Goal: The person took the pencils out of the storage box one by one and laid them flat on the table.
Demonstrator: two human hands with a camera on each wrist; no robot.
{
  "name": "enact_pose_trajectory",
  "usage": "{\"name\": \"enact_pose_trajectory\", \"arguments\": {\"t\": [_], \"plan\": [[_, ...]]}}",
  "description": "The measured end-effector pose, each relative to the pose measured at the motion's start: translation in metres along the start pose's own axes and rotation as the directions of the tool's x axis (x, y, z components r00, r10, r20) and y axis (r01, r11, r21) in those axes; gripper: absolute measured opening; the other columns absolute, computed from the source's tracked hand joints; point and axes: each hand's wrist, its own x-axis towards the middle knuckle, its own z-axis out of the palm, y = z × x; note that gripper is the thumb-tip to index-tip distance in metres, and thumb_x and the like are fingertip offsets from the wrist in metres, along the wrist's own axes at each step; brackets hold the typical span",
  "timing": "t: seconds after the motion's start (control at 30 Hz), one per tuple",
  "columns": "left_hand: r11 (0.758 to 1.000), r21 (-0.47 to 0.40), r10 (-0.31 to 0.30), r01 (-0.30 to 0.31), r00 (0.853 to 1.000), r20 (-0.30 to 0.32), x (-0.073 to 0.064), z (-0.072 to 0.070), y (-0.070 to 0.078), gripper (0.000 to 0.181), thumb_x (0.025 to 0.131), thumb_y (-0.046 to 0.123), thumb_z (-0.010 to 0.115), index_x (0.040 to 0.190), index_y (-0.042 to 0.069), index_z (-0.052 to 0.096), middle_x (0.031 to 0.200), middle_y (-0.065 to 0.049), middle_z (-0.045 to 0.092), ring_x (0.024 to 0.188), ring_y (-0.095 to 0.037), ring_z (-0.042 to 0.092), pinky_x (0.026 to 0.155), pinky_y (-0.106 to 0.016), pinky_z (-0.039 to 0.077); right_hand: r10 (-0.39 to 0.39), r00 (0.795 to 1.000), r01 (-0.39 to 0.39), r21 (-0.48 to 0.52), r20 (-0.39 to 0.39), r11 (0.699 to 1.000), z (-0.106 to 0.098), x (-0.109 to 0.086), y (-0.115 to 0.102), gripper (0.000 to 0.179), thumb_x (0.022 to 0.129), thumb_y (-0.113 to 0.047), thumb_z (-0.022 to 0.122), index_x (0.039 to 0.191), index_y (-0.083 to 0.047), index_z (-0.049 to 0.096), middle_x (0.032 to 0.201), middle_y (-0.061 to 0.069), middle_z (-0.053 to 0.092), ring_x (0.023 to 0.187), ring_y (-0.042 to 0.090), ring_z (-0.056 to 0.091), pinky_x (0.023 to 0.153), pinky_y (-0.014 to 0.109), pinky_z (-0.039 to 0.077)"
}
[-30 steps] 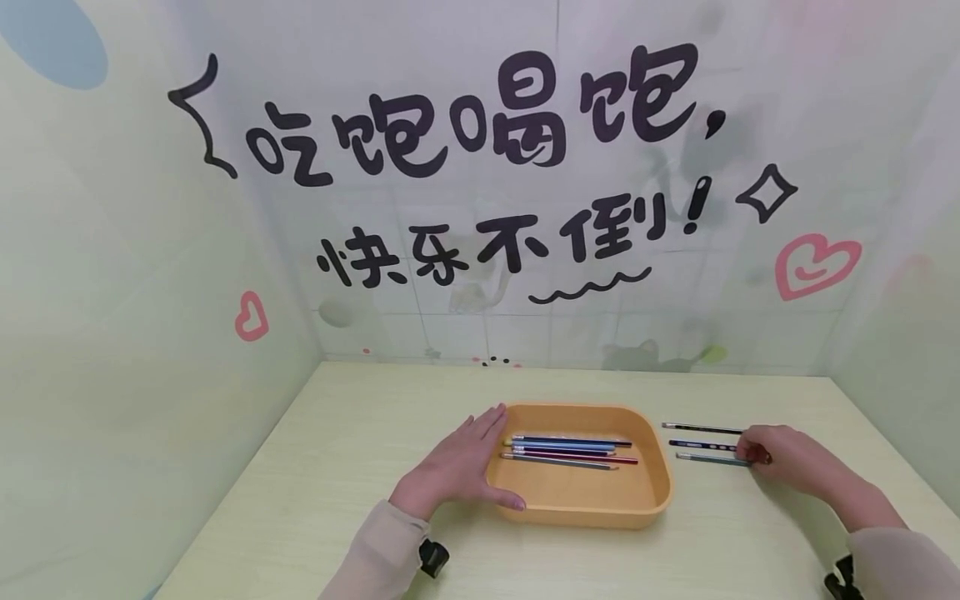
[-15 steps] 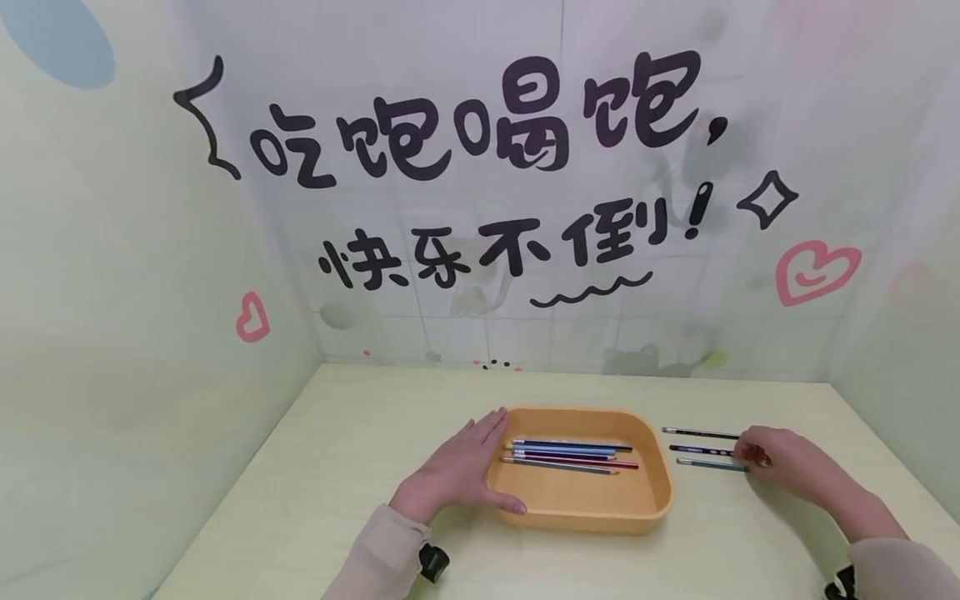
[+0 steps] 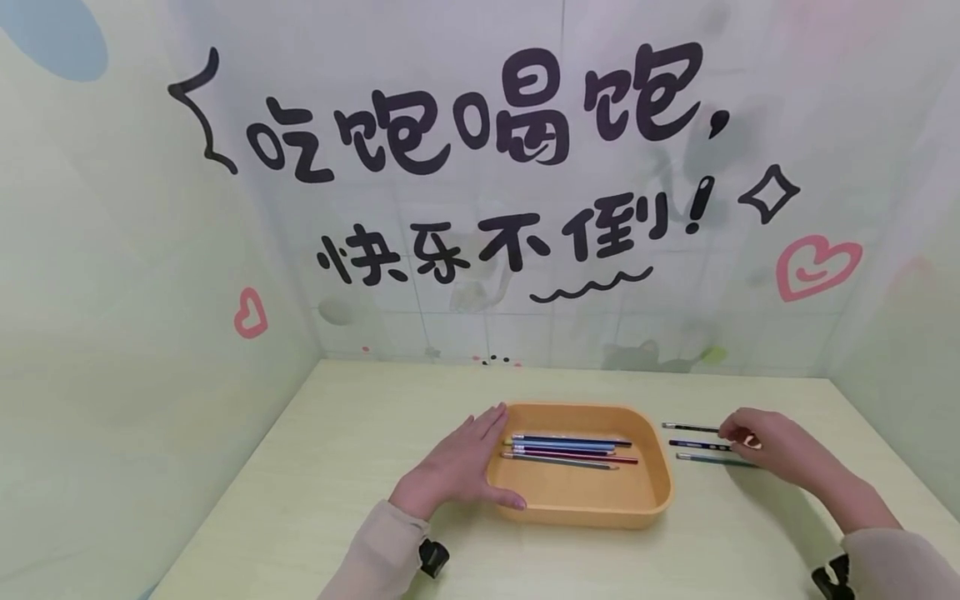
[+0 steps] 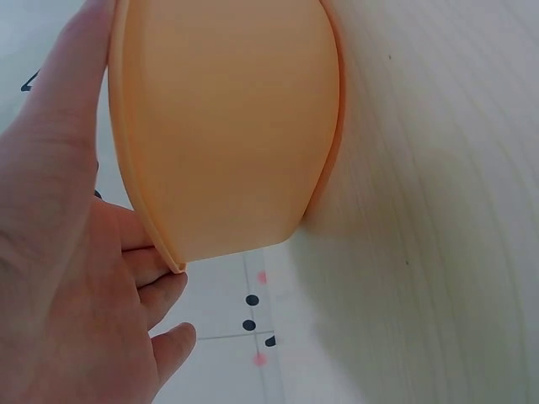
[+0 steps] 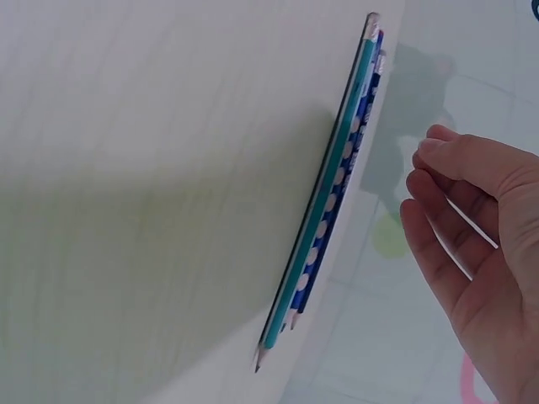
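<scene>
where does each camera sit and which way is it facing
Head: on the head, facing forward and down at the tray, three loose pencils, table and printed wall; left hand, right hand and sleeves show.
Left wrist: on the left wrist, facing the tray's outer side; the left hand shows at picture left.
Right wrist: on the right wrist, facing the three loose pencils; the right hand shows at picture right.
Shared: head and left wrist share the tray; head and right wrist, the three loose pencils.
</scene>
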Motion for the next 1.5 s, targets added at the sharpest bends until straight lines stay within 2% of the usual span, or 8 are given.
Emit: {"name": "enact_pose_trajectory", "arguments": {"t": [0.13, 0.5, 0.83, 1.2, 1.4, 1.5], "plan": [[1.0, 0.001, 0.006, -0.006, 1.0, 0.0, 0.0, -0.001, 0.0, 0.129, 0.07, 0.079, 0.069, 0.159, 0.003, 0.016, 0.169, -0.012, 0.013, 0.156, -0.025, 0.016, 0.129, -0.042, 0.021, -0.025, 1.0, 0.025, 0.021, -0.014, 0.999, -0.001, 0.004, -0.008, 0.017, 0.081, -0.001, 0.076, 0.095, -0.009, 0.071, 0.09, -0.003, 0.07, 0.076, 0.0, 0.061, 0.066, 0.024, 0.059], [1.0, 0.008, 0.006, -0.006, 1.0, 0.001, 0.0, 0.0, -0.001, 0.129, 0.07, 0.078, 0.069, 0.159, 0.003, 0.015, 0.169, -0.012, 0.013, 0.156, -0.025, 0.016, 0.129, -0.041, 0.021, -0.005, 1.0, 0.004, 0.052, 0.03, 0.999, -0.004, 0.02, -0.041, 0.017, 0.084, -0.005, 0.075, 0.101, -0.008, 0.071, 0.095, 0.0, 0.071, 0.08, 0.005, 0.063, 0.069, 0.026, 0.061], [1.0, -0.003, 0.002, -0.002, 1.0, 0.002, 0.0, 0.0, -0.002, 0.129, 0.07, 0.078, 0.07, 0.16, 0.004, 0.015, 0.169, -0.01, 0.012, 0.157, -0.024, 0.015, 0.129, -0.041, 0.02, -0.05, 0.998, 0.046, 0.094, 0.044, 0.994, -0.002, 0.035, -0.067, 0.019, 0.087, -0.004, 0.073, 0.105, -0.009, 0.07, 0.1, 0.002, 0.071, 0.086, 0.011, 0.066, 0.074, 0.027, 0.062], [1.0, -0.011, 0.002, -0.002, 1.0, -0.007, 0.0, 0.0, -0.002, 0.129, 0.069, 0.077, 0.071, 0.159, 0.004, 0.016, 0.169, -0.009, 0.014, 0.156, -0.023, 0.017, 0.129, -0.041, 0.022, -0.072, 0.996, 0.067, 0.111, 0.047, 0.992, 0.009, 0.051, -0.096, 0.021, 0.086, -0.003, 0.075, 0.105, -0.012, 0.071, 0.1, -0.002, 0.07, 0.088, 0.011, 0.066, 0.078, 0.031, 0.063], [1.0, -0.016, 0.008, -0.008, 1.0, -0.007, 0.0, 0.001, -0.002, 0.129, 0.069, 0.077, 0.071, 0.159, 0.004, 0.016, 0.169, -0.009, 0.014, 0.156, -0.023, 0.016, 0.129, -0.041, 0.022, -0.136, 0.99, 0.129, 0.161, 0.031, 0.978, 0.019, 0.059, -0.107, 0.019, 0.087, -0.004, 0.074, 0.103, -0.011, 0.07, 0.099, 0.0, 0.071, 0.088, 0.012, 0.067, 0.076, 0.031, 0.062], [1.0, -0.016, 0.008, -0.008, 1.0, -0.004, 0.0, 0.001, -0.002, 0.129, 0.069, 0.077, 0.071, 0.159, 0.004, 0.016, 0.169, -0.009, 0.014, 0.156, -0.023, 0.016, 0.129, -0.041, 0.021, -0.143, 0.989, 0.134, 0.191, 0.035, 0.972, 0.024, 0.062, -0.112, 0.017, 0.088, -0.005, 0.074, 0.104, -0.01, 0.07, 0.1, 0.001, 0.071, 0.089, 0.013, 0.067, 0.078, 0.032, 0.062]]}}
